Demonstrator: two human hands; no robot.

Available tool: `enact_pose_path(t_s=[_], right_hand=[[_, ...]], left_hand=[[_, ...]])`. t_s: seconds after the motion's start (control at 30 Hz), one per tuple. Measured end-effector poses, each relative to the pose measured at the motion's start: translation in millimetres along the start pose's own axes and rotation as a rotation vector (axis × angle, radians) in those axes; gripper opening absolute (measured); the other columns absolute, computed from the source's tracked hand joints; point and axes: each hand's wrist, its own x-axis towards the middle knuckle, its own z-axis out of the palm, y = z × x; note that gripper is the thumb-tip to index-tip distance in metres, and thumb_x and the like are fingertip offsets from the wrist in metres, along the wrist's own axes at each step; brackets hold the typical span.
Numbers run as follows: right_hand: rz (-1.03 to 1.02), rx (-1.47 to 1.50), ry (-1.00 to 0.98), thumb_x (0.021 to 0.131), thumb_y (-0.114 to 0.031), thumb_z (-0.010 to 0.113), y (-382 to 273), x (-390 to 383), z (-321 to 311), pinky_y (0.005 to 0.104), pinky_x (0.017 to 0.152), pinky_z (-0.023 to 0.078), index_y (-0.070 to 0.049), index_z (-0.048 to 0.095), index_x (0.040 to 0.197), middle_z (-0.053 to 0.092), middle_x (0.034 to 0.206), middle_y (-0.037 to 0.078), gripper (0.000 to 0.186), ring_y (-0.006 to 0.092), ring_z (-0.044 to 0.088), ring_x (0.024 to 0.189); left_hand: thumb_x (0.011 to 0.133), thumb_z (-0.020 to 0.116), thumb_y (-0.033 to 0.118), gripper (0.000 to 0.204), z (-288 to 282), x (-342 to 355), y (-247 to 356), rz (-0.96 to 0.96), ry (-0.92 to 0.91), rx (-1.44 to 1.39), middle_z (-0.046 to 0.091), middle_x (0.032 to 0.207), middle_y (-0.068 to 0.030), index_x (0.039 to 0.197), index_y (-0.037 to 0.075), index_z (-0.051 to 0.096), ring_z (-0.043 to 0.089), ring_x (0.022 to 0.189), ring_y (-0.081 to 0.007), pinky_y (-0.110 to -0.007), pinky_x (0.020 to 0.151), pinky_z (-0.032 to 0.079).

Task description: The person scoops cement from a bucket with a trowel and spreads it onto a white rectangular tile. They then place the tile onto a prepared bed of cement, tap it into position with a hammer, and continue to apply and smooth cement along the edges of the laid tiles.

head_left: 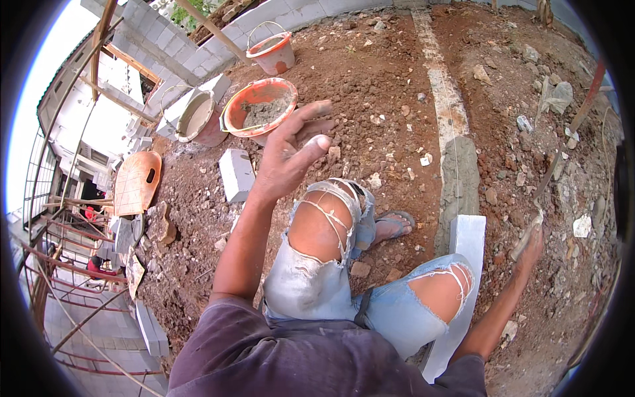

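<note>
My left hand (294, 152) is raised above my knee with its fingers apart and nothing in it. Behind its fingertips stands an orange bucket (228, 126) with grey mortar inside. Low on my right side, my right hand (533, 246) is closed around a narrow, mortar-coloured tool (524, 241), apparently a trowel seen nearly edge-on. Between that hand and my leg, a long pale block (468, 235) lies in line with a strip of wet grey mortar (459, 175). My knee partly covers the block. A thin string runs along the strip.
Two more buckets, one grey-rimmed (197, 118) and one orange (272, 54), stand at the far left. A loose white block (237, 175) and an orange tub-like pan (137, 182) lie on rough, stony soil. At right a slanting pole (582, 112) rises; steel bars (73, 264) stand at left.
</note>
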Motion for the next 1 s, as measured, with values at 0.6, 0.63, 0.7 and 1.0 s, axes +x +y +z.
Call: enact_pose_path(t_s=[0.6, 0.63, 0.7, 1.0], right_hand=[[-0.257, -0.71, 0.367, 0.101, -0.032, 0.06, -105, -27, -189, 0.0279, 0.058, 0.04, -0.004, 0.059, 0.128, 0.054, 0.087, -0.001, 0.038, 0.0113, 0.049, 0.069], [-0.202, -0.723, 0.353, 0.101, -0.03, 0.06, -102, -42, -171, 0.028, 0.058, 0.04, -0.004, 0.059, 0.127, 0.053, 0.086, -0.001, 0.037, 0.0114, 0.049, 0.069], [-0.215, -0.791, 0.374, 0.101, -0.03, 0.06, -90, -62, -171, 0.028, 0.06, 0.04, -0.004, 0.059, 0.126, 0.052, 0.086, -0.001, 0.036, 0.0113, 0.049, 0.071], [0.004, -0.786, 0.228, 0.098, -0.024, 0.061, -49, -70, -72, 0.0277, 0.064, 0.04, -0.004, 0.055, 0.136, 0.053, 0.09, -0.001, 0.043, 0.0104, 0.048, 0.074]], left_hand=[[0.092, 0.069, 0.053, 0.074, -283, -4, -305, -0.674, 1.171, -0.429, 0.05, 0.138, -0.0168, 0.146, 0.011, 0.04, 0.06, 0.115, -0.0345, -0.05, 0.086, 0.057], [0.093, 0.069, 0.047, 0.064, -294, 2, -312, -0.645, 1.176, -0.456, 0.055, 0.131, -0.0165, 0.138, 0.009, 0.044, 0.062, 0.107, -0.0331, -0.051, 0.083, 0.057], [0.092, 0.073, 0.036, 0.055, -279, 34, -332, -0.614, 1.165, -0.377, 0.059, 0.124, -0.0184, 0.13, 0.005, 0.048, 0.066, 0.097, -0.0323, -0.051, 0.081, 0.057], [0.075, 0.065, -0.008, 0.046, -318, 84, -368, -0.382, 1.334, 0.044, 0.066, 0.114, -0.021, 0.12, -0.012, 0.055, 0.07, 0.094, -0.0299, -0.041, 0.079, 0.058]])
